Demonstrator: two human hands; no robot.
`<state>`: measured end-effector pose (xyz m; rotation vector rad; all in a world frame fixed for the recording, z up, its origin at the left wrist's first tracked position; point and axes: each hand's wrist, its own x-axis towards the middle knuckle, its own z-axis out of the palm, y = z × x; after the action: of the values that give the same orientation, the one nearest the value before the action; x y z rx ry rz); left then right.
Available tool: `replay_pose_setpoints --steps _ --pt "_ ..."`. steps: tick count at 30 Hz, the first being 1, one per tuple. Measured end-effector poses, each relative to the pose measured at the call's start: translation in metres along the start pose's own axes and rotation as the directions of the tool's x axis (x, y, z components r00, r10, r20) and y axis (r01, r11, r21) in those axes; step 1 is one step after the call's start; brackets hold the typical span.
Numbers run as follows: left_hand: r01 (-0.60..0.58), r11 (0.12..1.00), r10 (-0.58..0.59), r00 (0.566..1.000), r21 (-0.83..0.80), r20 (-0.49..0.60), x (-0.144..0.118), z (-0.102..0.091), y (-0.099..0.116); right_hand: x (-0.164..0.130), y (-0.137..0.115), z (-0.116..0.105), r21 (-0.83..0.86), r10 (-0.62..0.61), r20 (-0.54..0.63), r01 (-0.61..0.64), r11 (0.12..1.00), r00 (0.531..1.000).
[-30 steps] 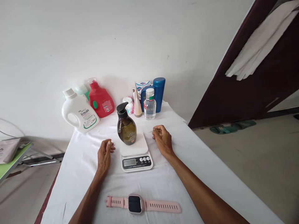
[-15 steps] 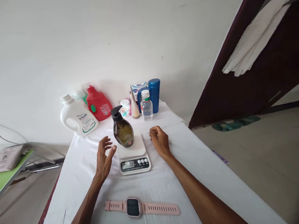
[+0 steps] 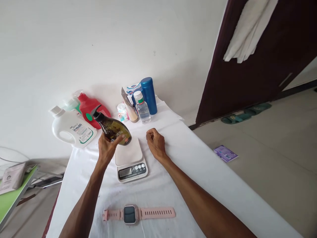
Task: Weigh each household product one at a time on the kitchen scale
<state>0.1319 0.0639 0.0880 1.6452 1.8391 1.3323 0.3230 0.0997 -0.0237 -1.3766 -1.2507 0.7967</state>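
Observation:
My left hand (image 3: 106, 148) is wrapped round a dark green pump bottle (image 3: 114, 130), which tilts to the left above the scale's plate. Below it a white kitchen scale (image 3: 128, 154) lies on the cloth, its small display facing me. To the right of the scale, my right hand (image 3: 156, 143) rests on the white cloth with its fingers curled in. Whether anything is inside those fingers cannot be made out. Nearest me, a pink-strapped smartwatch (image 3: 130, 215) lies stretched out flat.
Along the wall stand a white detergent jug (image 3: 71, 129), a red jug (image 3: 90, 105), a tube (image 3: 131, 112), a clear bottle (image 3: 143, 110) and a blue bottle (image 3: 149, 96). A green table (image 3: 17, 195) is at left. Slippers (image 3: 236, 119) lie on the floor.
My left hand has closed on the pump bottle and lifted it off the scale, tilting it left. My right hand stays curled beside the scale. The view has shifted to the right.

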Motion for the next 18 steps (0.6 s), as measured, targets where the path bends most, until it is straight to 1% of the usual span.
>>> replay_pose_setpoints --steps 2,4,6,9,11,13,16,18 --pt "-0.076 0.997 0.076 0.997 0.014 -0.020 0.017 0.009 0.007 0.000 -0.001 0.000 -0.007 0.005 0.006 -0.005 1.000 1.000" --pt "-0.125 0.992 0.125 0.992 0.003 0.007 0.037 0.023 0.011 0.000 -0.001 -0.001 0.001 0.009 0.011 -0.009 1.000 1.000" --pt "-0.137 0.990 0.138 0.989 -0.029 0.051 0.055 0.040 0.008 0.000 -0.001 -0.001 0.013 0.010 0.012 -0.010 1.000 1.000" --pt "-0.118 0.993 0.120 0.990 -0.022 0.079 0.075 0.067 -0.005 0.000 -0.001 -0.002 0.022 -0.007 0.011 0.007 1.000 1.000" --pt "-0.097 0.995 0.096 0.991 0.014 0.091 0.082 0.081 -0.015 -0.001 -0.002 -0.003 0.019 -0.013 0.006 0.013 1.000 1.000" --pt "-0.084 0.996 0.079 0.991 0.042 0.110 0.084 0.091 -0.023 -0.001 -0.002 -0.003 0.016 -0.007 0.003 0.007 1.000 1.000" --pt "-0.080 0.993 0.072 0.992 0.082 0.099 0.085 0.100 -0.028 -0.001 -0.002 -0.003 0.022 0.002 0.006 -0.002 1.000 1.000" --pt "-0.086 0.993 0.079 0.993 0.079 0.090 0.085 0.105 -0.030 -0.001 -0.001 -0.003 0.028 0.005 0.006 -0.005 1.000 1.000"
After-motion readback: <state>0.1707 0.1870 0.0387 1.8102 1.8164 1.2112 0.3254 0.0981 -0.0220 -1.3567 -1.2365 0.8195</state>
